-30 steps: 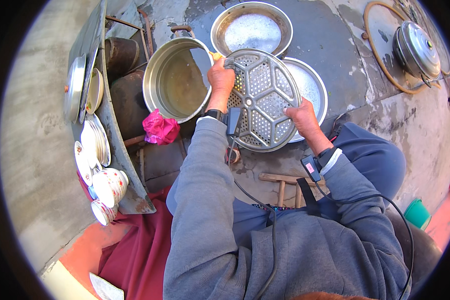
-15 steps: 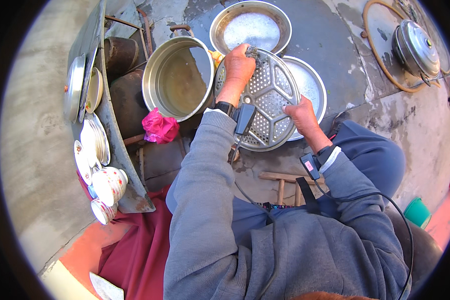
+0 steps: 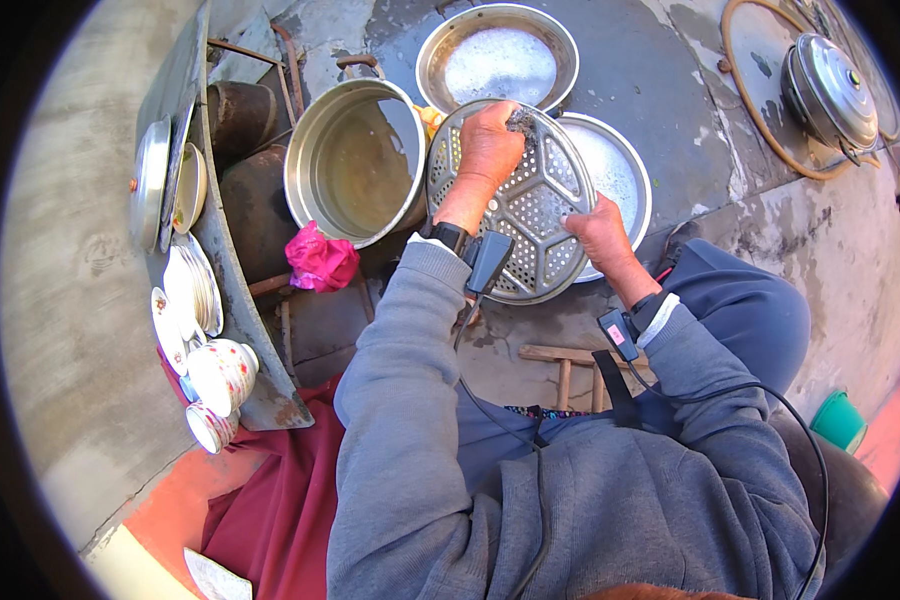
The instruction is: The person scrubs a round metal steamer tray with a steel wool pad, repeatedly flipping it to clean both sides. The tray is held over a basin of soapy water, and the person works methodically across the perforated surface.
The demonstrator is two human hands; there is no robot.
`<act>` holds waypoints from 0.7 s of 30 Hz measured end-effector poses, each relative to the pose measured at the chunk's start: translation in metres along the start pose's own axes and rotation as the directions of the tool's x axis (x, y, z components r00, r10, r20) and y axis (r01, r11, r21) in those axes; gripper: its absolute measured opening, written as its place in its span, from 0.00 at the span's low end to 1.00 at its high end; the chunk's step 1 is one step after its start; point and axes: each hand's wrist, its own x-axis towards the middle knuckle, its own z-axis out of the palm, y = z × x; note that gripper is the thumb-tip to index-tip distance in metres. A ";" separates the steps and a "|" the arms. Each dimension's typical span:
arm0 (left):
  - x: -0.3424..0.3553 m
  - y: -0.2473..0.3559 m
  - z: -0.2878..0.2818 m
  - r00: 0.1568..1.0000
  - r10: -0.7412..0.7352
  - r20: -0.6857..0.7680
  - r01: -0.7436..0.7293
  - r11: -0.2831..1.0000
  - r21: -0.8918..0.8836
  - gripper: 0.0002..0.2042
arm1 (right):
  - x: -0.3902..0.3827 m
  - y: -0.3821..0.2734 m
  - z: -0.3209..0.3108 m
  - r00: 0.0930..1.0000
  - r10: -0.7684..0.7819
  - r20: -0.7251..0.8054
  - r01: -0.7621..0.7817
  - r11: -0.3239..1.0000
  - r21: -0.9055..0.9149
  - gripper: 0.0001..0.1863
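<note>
A round metal steamer rack [image 3: 538, 212], full of small holes and with raised ribs, is held tilted in front of me. My left hand [image 3: 492, 145] is closed around a grey metal scouring pad [image 3: 519, 121] and presses it on the rack's far part. At the rack's right edge, my right hand [image 3: 602, 236] grips the rim, thumb on the upper face. Partly behind the rack stands a shallow metal basin [image 3: 644, 187] of sudsy water. Beyond it is another metal basin [image 3: 427, 62], also with white suds.
Left of the rack stands a deep pot [image 3: 297, 165] of cloudy water, a pink cloth [image 3: 321, 257] by its near side. Plates [image 3: 192, 285] and flowered bowls [image 3: 222, 376] sit on a ledge at left. A lidded pot [image 3: 838, 90] and hose [image 3: 735, 120] lie far right.
My left hand has shifted slightly right and nearer across the rack with the scouring pad. My right hand keeps its hold on the rim, almost unmoved.
</note>
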 end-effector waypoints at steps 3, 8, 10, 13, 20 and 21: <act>-0.019 0.007 0.012 0.986 0.164 0.010 -0.163 0.986 -0.036 0.16 | 0.001 0.001 0.000 0.999 0.035 0.011 -0.035 0.999 0.041 0.26; -0.042 0.016 0.015 0.971 0.235 0.053 -0.239 0.966 0.102 0.16 | 0.000 -0.001 0.001 1.000 -0.003 -0.029 0.003 1.000 0.004 0.25; -0.052 0.022 0.008 0.960 0.254 0.120 -0.267 0.958 0.105 0.16 | 0.001 -0.002 0.002 1.000 0.004 -0.019 -0.003 0.999 0.046 0.24; -0.052 0.028 -0.004 0.948 0.140 0.287 -0.181 0.976 0.122 0.16 | 0.002 -0.001 0.002 0.999 -0.025 -0.037 0.025 1.000 -0.008 0.24; -0.007 0.042 0.013 0.964 0.168 -0.204 -0.138 0.978 0.154 0.14 | 0.006 0.001 0.003 0.999 -0.044 -0.013 0.044 0.999 -0.003 0.23; -0.013 0.044 0.019 0.986 0.126 -0.109 -0.103 0.975 0.199 0.14 | 0.008 -0.001 0.001 0.998 -0.049 -0.028 0.048 0.997 -0.054 0.23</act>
